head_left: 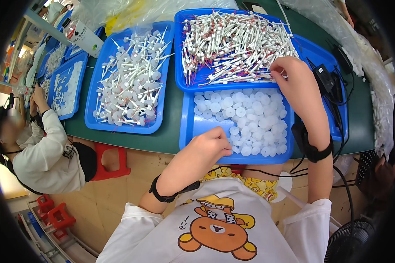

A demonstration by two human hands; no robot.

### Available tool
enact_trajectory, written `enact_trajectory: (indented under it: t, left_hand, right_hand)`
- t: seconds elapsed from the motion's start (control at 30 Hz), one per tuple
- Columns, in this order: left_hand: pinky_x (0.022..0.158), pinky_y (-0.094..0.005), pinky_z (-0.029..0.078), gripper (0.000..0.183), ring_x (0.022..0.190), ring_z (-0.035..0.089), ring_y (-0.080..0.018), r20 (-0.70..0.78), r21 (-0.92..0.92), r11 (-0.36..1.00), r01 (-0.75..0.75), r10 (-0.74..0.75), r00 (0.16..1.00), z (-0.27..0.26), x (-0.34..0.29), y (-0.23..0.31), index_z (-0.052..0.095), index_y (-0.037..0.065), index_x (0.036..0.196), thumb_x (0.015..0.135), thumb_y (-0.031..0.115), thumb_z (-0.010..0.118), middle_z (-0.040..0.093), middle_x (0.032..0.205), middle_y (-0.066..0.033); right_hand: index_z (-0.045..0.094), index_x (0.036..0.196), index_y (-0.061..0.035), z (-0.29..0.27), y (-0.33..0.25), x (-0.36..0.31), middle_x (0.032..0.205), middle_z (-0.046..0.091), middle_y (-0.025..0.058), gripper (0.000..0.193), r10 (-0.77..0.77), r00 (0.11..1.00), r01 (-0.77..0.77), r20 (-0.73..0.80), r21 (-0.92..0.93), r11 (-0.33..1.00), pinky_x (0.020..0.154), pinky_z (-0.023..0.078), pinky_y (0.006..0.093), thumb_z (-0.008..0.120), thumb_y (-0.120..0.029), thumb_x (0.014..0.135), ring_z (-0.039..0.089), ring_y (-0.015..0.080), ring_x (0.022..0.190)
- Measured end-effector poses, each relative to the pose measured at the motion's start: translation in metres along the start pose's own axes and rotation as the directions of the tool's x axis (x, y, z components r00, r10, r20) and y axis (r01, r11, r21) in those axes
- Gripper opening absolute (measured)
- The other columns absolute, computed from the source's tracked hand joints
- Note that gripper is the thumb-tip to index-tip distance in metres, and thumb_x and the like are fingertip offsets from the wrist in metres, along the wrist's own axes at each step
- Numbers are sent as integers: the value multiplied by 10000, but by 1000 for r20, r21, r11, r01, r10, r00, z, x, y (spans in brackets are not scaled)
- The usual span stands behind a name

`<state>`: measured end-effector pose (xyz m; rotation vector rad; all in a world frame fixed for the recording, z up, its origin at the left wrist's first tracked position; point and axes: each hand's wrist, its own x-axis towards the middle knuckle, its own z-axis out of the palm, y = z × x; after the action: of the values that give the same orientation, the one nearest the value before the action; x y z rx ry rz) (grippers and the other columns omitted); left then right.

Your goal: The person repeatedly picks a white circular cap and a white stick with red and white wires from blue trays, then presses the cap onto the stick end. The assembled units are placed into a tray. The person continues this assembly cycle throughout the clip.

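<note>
My left hand [211, 143] hovers at the near left of a blue tray [186, 131] of round translucent white discs [250, 131]. Its fingers are closed together, and whatever they hold is hidden. At the right end of a higher blue tray [179, 65], my right hand [292, 73] has its thumb and fingertips bent in a pinch by the heaped thin white sticks with reddish wires [232, 44]. I cannot make out what is between those fingertips. Another blue tray [89, 101] on the left is filled with white sticks that have discs fitted on them [134, 83].
A dark green table [357, 127] carries the trays. Black cables and an adapter [324, 79] lie in a blue tray at right. A white bottle [84, 37] stands far left. A person [44, 144] works at left, near a red stool [109, 162]. A fan [349, 243] is lower right.
</note>
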<state>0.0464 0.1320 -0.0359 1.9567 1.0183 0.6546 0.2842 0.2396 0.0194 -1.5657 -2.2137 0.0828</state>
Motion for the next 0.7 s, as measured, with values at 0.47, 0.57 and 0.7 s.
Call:
enact_trajectory:
  t: [0.47, 0.57, 0.7]
  left_hand:
    - [711, -374, 520, 110, 828, 629, -327, 8, 46, 999, 4, -4, 1000, -1, -8, 4, 587, 7, 985, 897, 50, 638, 622, 927, -127]
    - [726, -370, 517, 143, 848, 627, -325, -3, 76, 996, -50, 51, 999, 1, -8, 5, 612, 10, 1025, 901, 70, 649, 612, 942, -128]
    - [742, -372, 510, 171, 860, 621, -319, 13, 75, 997, -17, 16, 1000, 2, -9, 9, 636, 20, 1048, 894, 86, 672, 586, 975, -124]
  right_hand:
    - [675, 891, 20, 30, -3, 34, 836, 605, 127, 96, -275, 926, 203, 260, 272, 941, 718, 502, 360, 695, -30, 812, 620, 266, 792]
    - [673, 915, 14, 29, -4, 34, 856, 619, 112, 96, -253, 946, 190, 201, 287, 939, 705, 500, 342, 684, -41, 838, 621, 224, 770]
    - [644, 948, 13, 19, -13, 30, 891, 650, 92, 97, -61, 997, 33, 40, 500, 865, 716, 519, 308, 649, -70, 897, 648, 181, 795]
